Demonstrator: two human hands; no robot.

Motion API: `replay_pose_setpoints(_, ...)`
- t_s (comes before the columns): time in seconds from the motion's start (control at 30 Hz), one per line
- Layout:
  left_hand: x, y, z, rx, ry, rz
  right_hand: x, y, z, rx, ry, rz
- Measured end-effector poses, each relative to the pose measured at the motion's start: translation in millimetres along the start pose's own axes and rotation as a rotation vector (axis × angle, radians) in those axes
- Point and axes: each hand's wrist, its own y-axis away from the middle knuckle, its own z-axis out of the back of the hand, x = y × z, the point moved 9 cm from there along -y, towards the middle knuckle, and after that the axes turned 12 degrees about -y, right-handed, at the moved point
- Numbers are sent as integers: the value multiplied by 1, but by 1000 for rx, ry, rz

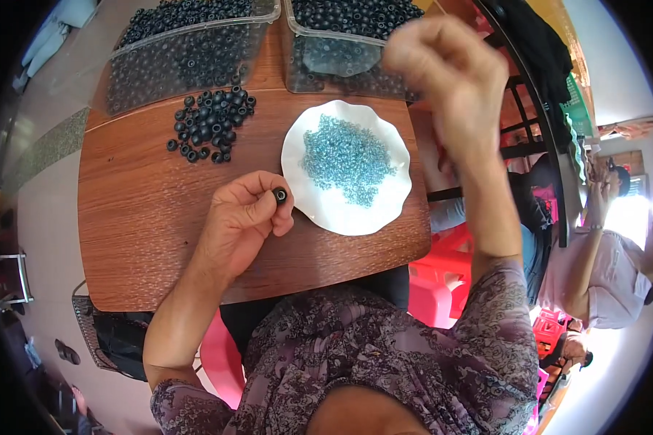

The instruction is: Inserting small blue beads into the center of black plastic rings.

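Between the thumb and fingers of my left hand (243, 217) is a small round black bead (280, 194) with a pale-rimmed hole facing up. Beside that hand lies a white plate with a wavy rim (341, 221), bearing a heap of tiny clear teal pieces (348, 159). My right hand (450, 65) is raised at the upper right, by the right-hand box. Motion blurs its bent fingers, so whether they hold anything does not show. A loose pile of black beads (207, 127) sits on the table beyond my left hand.
Two clear plastic boxes full of black beads, the left box (174, 72) and the right box (319, 83), stand along the far side of the wooden table (138, 239). Pink and red plastic stools (432, 290) stand close by. Other people (602, 268) are at the right.
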Motion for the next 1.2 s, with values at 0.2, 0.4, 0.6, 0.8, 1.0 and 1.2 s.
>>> replay_pose_setpoints(0.2,-1,-1,6,-7,33,-14,-75,-97,-6,324,181,-105)
replay_pose_setpoints(0.4,-1,-3,8,1,47,-30,-176,-64,-81,996,267,-654)
replay_pose_setpoints(0.6,2,0,7,-10,28,3,-194,-39,-104,1285,479,-707)
replay_pose_setpoints(0.8,4,1,2,12,-3,22,-216,-49,-98,1280,362,-694)
replay_pose_setpoints(1.0,5,1,7,-4,-4,33,-191,-39,-104,1323,586,-651)
replay_pose_setpoints(1.2,8,1,3,8,-9,50,-197,-44,-93,1262,527,-703)
